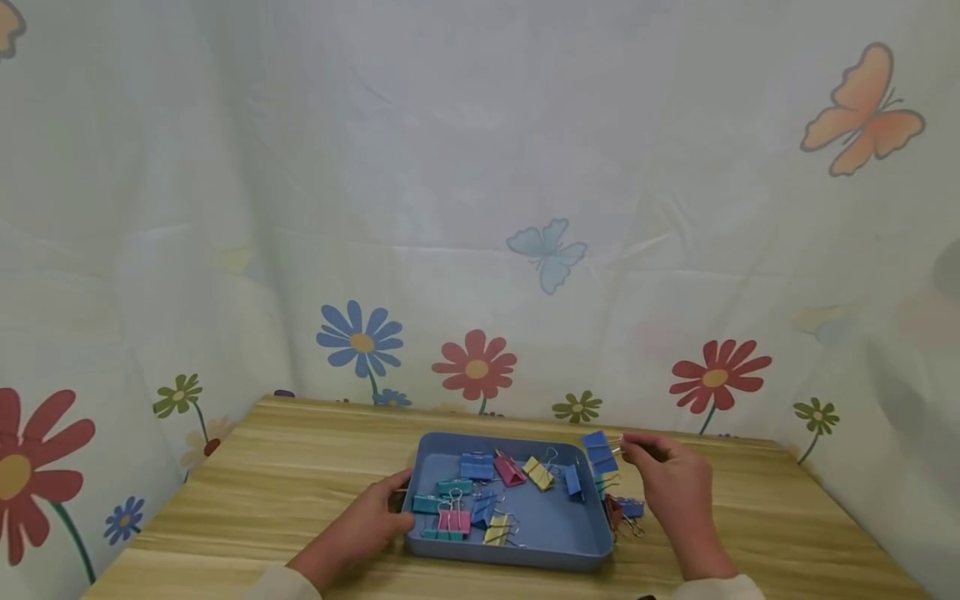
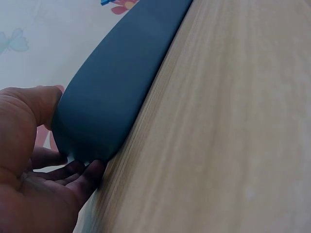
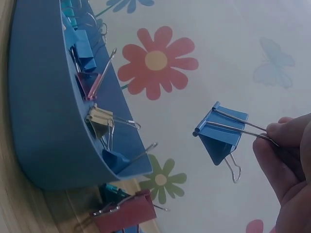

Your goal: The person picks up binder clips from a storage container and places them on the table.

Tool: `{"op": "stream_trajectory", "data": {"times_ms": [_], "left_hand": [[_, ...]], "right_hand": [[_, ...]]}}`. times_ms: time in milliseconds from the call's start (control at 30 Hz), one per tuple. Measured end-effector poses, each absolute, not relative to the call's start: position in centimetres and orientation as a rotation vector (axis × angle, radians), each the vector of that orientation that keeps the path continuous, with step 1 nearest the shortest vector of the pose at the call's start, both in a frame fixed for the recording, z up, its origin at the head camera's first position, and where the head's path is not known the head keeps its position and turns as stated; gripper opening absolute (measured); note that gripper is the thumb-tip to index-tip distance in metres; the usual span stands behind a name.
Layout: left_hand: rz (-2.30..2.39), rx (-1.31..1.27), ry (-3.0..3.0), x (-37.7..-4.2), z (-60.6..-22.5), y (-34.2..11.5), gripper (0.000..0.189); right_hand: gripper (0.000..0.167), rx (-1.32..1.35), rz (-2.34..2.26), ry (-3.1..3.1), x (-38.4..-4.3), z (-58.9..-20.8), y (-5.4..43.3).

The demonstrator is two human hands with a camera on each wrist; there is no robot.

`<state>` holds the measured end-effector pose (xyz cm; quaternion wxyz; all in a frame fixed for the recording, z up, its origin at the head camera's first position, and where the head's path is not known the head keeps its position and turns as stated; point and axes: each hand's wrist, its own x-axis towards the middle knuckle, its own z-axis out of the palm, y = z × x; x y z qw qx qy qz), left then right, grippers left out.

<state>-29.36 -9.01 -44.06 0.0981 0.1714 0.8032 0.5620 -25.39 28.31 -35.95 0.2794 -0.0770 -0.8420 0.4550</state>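
A blue binder clip (image 3: 221, 133) hangs in the air past the tray's right side, as my right hand (image 1: 678, 483) pinches one of its wire handles between thumb and fingertips. My left hand (image 1: 371, 512) grips the left wall of the blue tray (image 1: 525, 560), thumb by the rim and fingers low against the outside in the left wrist view. Several binder clips lie in the tray: a pink clip (image 1: 509, 468), a yellow clip (image 1: 537, 472), a blue clip (image 1: 573, 482) near the right wall, and teal ones at the left.
Just outside the tray's right wall sits a small group of clips, with a dark red clip (image 3: 126, 213) and a teal clip (image 3: 114, 193) among them. The wooden table (image 1: 285, 467) runs back to a white curtain (image 1: 420, 167) printed with flowers and butterflies.
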Motion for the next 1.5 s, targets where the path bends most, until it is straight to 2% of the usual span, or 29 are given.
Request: {"op": "stream_trajectory", "data": {"times_ms": [933,1500], "left_hand": [[1.621,0.487,2.424,-29.4,-44.0,-9.0,0.081],[1.609,0.475,2.432,-29.2,-43.6,-8.9,0.081]], "right_hand": [[0.024,-0.528,1.041,-2.27,-26.5,-39.2,34.0],[0.024,-0.558,1.056,-2.417,-26.9,-41.1,35.5]]}}
